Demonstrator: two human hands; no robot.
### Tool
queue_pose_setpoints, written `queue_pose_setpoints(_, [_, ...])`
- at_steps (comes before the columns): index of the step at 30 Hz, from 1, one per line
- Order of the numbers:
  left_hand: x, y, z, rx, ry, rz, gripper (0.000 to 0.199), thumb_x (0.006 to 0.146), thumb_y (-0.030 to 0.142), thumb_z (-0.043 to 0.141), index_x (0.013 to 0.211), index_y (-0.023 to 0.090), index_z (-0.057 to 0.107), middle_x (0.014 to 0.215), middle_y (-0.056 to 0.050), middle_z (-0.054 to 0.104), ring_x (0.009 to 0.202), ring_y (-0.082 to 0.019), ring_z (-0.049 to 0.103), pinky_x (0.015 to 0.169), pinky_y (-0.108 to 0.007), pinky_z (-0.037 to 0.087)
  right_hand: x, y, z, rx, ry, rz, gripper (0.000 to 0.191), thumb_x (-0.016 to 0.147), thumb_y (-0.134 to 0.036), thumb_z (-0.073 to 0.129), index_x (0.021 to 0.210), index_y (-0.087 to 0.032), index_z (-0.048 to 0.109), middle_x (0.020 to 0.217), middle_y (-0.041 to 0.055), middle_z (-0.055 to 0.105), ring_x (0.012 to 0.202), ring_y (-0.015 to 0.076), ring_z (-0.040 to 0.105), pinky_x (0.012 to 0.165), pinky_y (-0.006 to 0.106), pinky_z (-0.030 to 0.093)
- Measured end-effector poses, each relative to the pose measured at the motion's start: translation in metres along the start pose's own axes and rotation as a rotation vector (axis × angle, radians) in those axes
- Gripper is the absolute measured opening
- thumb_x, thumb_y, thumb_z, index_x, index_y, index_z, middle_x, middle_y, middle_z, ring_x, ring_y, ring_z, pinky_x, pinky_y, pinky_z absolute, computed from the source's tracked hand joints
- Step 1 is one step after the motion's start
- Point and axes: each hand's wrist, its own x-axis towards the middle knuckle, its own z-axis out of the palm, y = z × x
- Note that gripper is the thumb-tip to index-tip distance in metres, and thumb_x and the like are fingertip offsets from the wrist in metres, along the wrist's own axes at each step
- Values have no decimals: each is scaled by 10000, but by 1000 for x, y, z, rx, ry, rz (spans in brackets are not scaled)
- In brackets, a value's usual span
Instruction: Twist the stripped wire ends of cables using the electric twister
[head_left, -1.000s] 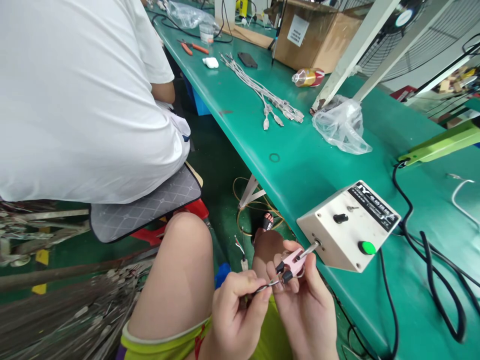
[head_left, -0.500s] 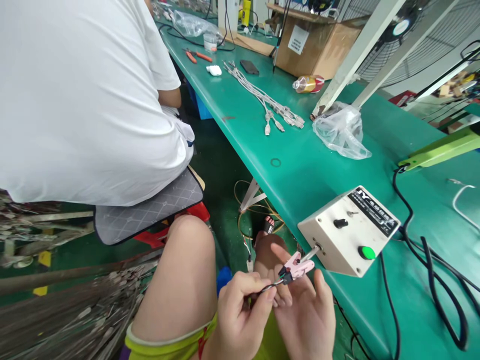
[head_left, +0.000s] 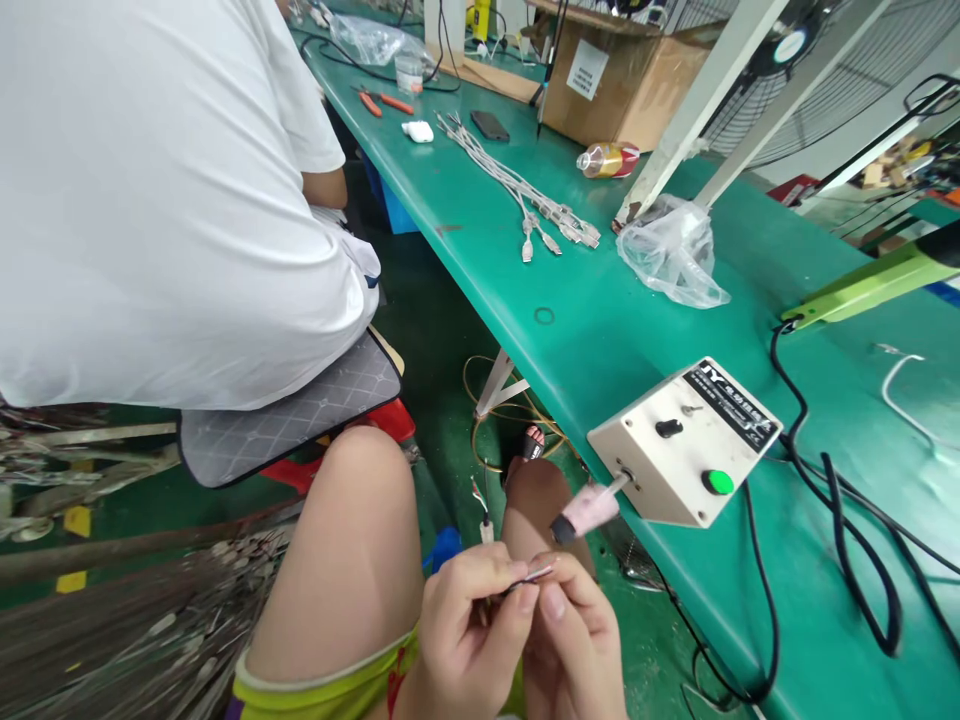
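Low in the view, my left hand (head_left: 476, 625) pinches thin dark and light wires (head_left: 529, 577). My right hand (head_left: 574, 625) is beside it, thumb and fingers closed on the other end of the same wires. Just above my hands a pink clip (head_left: 589, 510) with a dark tip, blurred, sits on the metal shaft of a beige control box (head_left: 675, 450). The wires are apart from the clip. The box has a black knob and a green button and stands at the table's edge.
On the green table (head_left: 592, 350) lie grey USB cables (head_left: 517, 190), a plastic bag (head_left: 675, 250), a bottle (head_left: 607, 160) and black cords (head_left: 832, 510). A person in a white shirt (head_left: 165, 200) sits at the left. Many cables (head_left: 187, 620) lie at the lower left.
The wires have come away from the pink clip, down toward me. My right hand, open under the clip before, has moved down-left and closed on the wires. The clip is now blurred.
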Motion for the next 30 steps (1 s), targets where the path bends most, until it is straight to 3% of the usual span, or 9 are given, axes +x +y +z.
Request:
queue_pose_setpoints(2, [-1, -1, -3, 20, -13, 19, 85, 1108, 230, 655, 1178, 226, 703, 841, -9, 764, 708, -142, 743, 680, -206, 632, -3, 1, 0, 9, 15, 22, 207, 806, -412, 1006, 909, -279, 886, 865, 46, 810, 801, 199, 727, 805, 321, 587])
queue_pose_setpoints(9, [-1, -1, -11, 82, -63, 90, 69, 1084, 193, 677, 1145, 209, 703, 918, -23, 796, 828, -154, 780, 820, -240, 644, 5, -3, -8, 3, -103, 19, 143, 866, -371, 960, 899, -262, 874, 784, 26, 746, 694, 160, 638, 702, 276, 539])
queue_pose_setpoints(14, [1, 0, -11, 46, -86, 87, 51, 1101, 204, 649, 1139, 216, 679, 851, -16, 775, 721, -144, 737, 740, -253, 623, 3, -7, -4, -23, -102, 24, 163, 864, -389, 955, 890, -258, 861, 766, 21, 716, 675, 156, 605, 686, 281, 524])
queue_pose_setpoints(21, [15, 6, -7, -75, -180, 90, 139, 1135, 343, 600, 1031, 267, 651, 618, 23, 655, 522, -146, 650, 582, -266, 547, 10, -13, 8, -102, -47, -3, 285, 767, -449, 1008, 720, -220, 844, 641, 9, 657, 562, 136, 512, 566, 270, 469])
queue_pose_setpoints(25, [16, 8, -5, -46, -138, 82, 166, 1127, 315, 591, 984, 252, 648, 674, -2, 720, 536, -141, 676, 596, -248, 569, 9, -17, 10, -118, -9, -26, 276, 763, -462, 1012, 748, -232, 859, 662, 14, 681, 601, 146, 530, 601, 273, 466])
queue_pose_setpoints(30, [3, -2, -6, -102, -58, -65, 35, 1064, 227, 680, 1034, 237, 665, 724, 3, 696, 571, -133, 662, 544, -200, 533, 3, -18, 13, -91, 44, -48, 339, 867, -554, 914, 925, -223, 864, 584, -72, 425, 555, 118, 327, 568, 266, 330])
